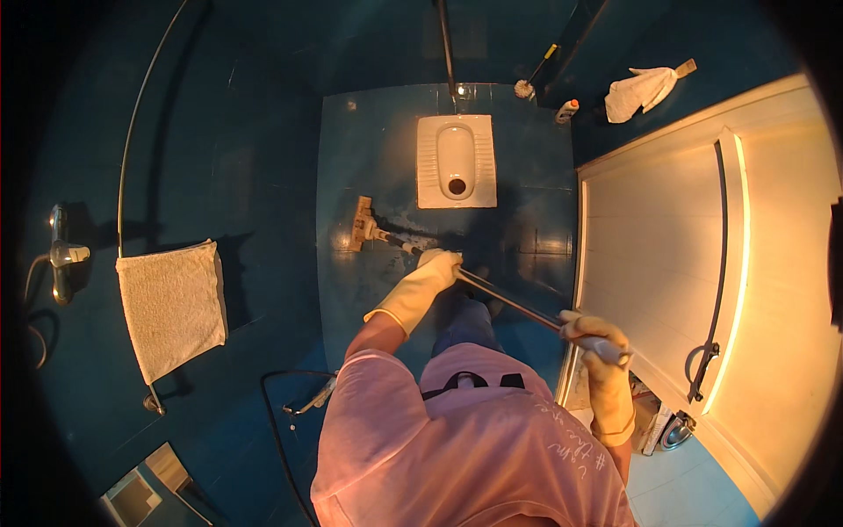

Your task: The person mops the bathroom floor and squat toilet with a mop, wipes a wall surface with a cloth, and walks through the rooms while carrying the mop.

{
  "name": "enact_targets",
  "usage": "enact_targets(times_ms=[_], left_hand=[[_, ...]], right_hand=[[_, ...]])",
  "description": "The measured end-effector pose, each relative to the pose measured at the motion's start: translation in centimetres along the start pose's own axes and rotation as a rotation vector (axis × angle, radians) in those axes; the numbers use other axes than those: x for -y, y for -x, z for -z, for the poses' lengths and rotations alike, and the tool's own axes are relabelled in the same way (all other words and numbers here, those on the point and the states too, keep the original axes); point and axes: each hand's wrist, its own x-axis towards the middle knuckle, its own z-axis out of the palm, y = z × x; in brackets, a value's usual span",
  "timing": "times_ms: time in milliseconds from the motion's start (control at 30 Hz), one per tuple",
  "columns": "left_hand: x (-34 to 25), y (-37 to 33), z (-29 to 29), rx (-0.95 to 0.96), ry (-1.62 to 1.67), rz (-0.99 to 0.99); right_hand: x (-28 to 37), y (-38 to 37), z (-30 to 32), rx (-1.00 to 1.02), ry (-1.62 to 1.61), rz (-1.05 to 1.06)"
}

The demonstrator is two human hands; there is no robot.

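Note:
A long-handled mop [509, 300] runs slantwise across my front. Its narrow tan block head [361, 224] rests on the wet dark floor, left of the white squat toilet [426, 186]; whether it is sponge or bristle I cannot make out. My left hand [439, 265], in a cream rubber glove, is closed round the lower part of the pole. Higher up, at the grey grip end, my right hand [594, 332] in a matching glove wraps the handle. Pale wet streaks [386, 272] lie around the mop head.
A toilet brush [525, 89] and a white bottle [567, 111] stand by the back right corner. A towel [171, 307] hangs from a rail on the left wall, near a tap [66, 255]. To the right is a white door [659, 237]. A hose [268, 413] loops at my left.

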Motion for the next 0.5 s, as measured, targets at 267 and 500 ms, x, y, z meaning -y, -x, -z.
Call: enact_targets(times_ms=[267,500], left_hand=[[5.6,-2.3,3.1,0.113,-0.124,0.063],[5.9,-4.6,0.0,0.155,-0.213,0.134]], right_hand=[[-5.4,-0.6,-3.2,0.086,0.025,-0.094],[-5.8,-0.2,-4.7,-0.109,0.277,-0.138]])
